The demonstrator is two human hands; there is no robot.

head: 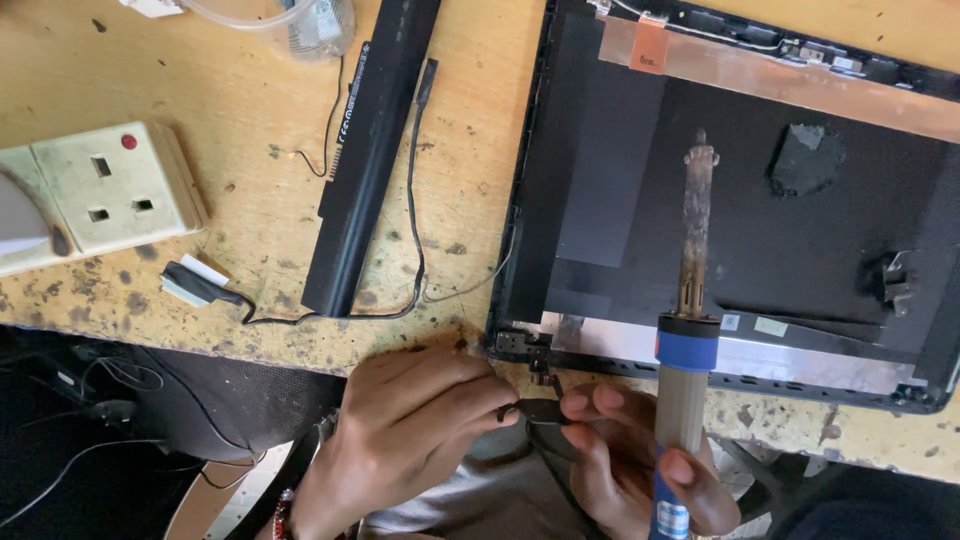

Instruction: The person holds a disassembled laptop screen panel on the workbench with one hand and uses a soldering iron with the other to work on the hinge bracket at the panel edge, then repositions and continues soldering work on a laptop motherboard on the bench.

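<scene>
Fingers of both hands pinch small black part between them.

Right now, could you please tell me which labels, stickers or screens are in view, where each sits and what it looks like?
Laptop lid shell: right of desk, black, screen panel removed.
Orange sticker: top of lid, small square on copper foil strip.
Two pale stickers: lid's lower edge, small rectangles.
Long battery: centre-left, black bar with white print.
Soldering iron: right hand, blue collar; printed label on the blue handle.

Both hands pinch a small black part; right holds soldering iron.
</scene>
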